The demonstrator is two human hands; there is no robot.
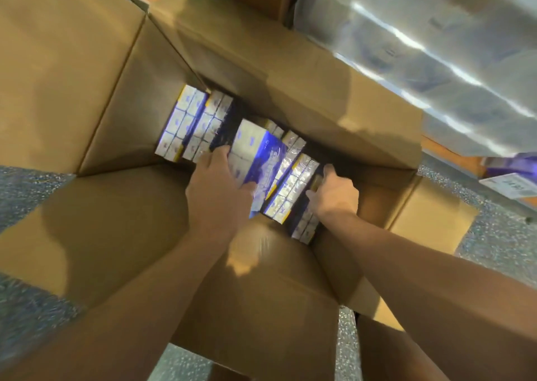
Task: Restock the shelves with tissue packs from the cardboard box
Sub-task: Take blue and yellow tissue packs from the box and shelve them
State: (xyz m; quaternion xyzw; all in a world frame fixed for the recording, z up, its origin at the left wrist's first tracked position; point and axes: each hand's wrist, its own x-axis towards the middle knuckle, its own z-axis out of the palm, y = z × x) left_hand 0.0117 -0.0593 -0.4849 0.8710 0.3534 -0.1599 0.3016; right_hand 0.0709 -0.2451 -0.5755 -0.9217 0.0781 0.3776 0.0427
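hands deep in the cardboard box (122, 125), both reaching down among the tissue packs. the left hand (216, 189) grasps the raised tissue pack (255, 160), fingers curled over its far-left edge and thumb pressed on the near face, so the pack is tilted up above its neighbours. the right hand (334, 192) is just to the right of that pack, fingers tucked down beside another pack (293, 189) that stands on edge; whether it is truly clenched on it or only bracing against it i cannot tell, since the fingertips are hidden. beyond the left hand, further packs (189, 125) stand in rows against the far corner of the box.

likely step: lifting packs out for the shelves. risks, as i judge them: the wrap looks glossy, so a one-sided grip could slip and drop the pack back in; the tall box flaps close around both forearms could snag the pack on its way up; pulling one pack may topple the loosely standing ones beside the right hand.
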